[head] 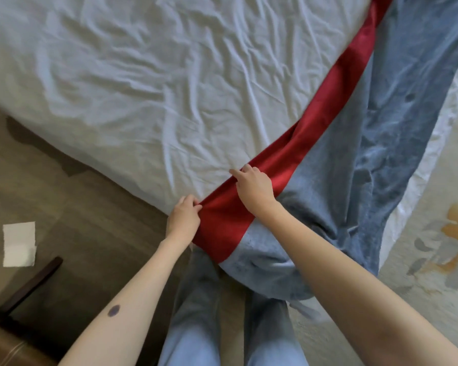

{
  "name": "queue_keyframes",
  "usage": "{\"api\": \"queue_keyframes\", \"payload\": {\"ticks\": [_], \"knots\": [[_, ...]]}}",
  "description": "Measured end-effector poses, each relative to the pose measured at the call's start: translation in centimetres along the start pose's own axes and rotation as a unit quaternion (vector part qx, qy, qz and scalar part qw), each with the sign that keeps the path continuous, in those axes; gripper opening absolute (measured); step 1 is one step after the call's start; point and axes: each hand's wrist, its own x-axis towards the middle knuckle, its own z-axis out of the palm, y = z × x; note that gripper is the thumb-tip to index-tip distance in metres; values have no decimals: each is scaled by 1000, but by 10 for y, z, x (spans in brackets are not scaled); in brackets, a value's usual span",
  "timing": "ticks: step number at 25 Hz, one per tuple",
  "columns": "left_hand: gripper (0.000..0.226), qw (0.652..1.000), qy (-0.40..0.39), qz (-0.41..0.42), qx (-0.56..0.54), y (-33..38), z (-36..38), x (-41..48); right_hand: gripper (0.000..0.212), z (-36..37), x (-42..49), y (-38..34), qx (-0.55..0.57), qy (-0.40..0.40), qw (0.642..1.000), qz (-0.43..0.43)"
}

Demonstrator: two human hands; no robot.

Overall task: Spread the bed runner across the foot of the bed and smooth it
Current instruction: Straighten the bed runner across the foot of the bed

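Note:
The bed runner is blue-grey velvet with a red band along one edge. It lies in a long strip across the bed, wrinkled and bunched near the bed's corner, with its end hanging over the side. My left hand pinches the red edge at the corner of the mattress. My right hand rests on the red band a little further along, fingers curled on the edge and the forefinger pointing out onto the sheet.
The white sheet on the bed is creased. Brown floor lies at left with a white sheet of paper and dark wooden furniture. A pale patterned rug lies at right. My legs in light jeans stand at the bed's corner.

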Motion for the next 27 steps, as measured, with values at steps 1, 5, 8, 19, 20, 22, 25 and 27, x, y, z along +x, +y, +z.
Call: {"api": "queue_keyframes", "payload": {"ticks": [1, 5, 8, 19, 20, 22, 25, 27], "knots": [[12, 1000, -5, -3, 8, -9, -9, 1, 38, -1, 6, -7, -16, -7, 1000, -4], [12, 1000, 7, 3, -5, -35, -31, 0, 30, -2, 32, -34, -64, -76, 995, -18], [11, 1000, 26, -1, -15, -51, -39, -1, 27, -2, 46, -53, -87, -102, 991, -27], [12, 998, 18, -63, 5, -100, -55, 10, 21, 28, 49, -108, -9, -17, 998, -64], [12, 997, 13, -73, 3, -99, -54, 12, 21, 30, 49, -108, -5, -19, 998, -61], [11, 997, 15, -81, 1, -93, -50, 13, 22, 31, 47, -104, 17, -19, 998, -61], [17, 997, 72, -26, 17, -74, -45, 13, 31, 24, 39, -92, 83, 3, 995, -60], [22, 992, 114, 46, 29, -50, -39, 13, 35, 17, 26, -73, 134, 45, 990, -25]]}}
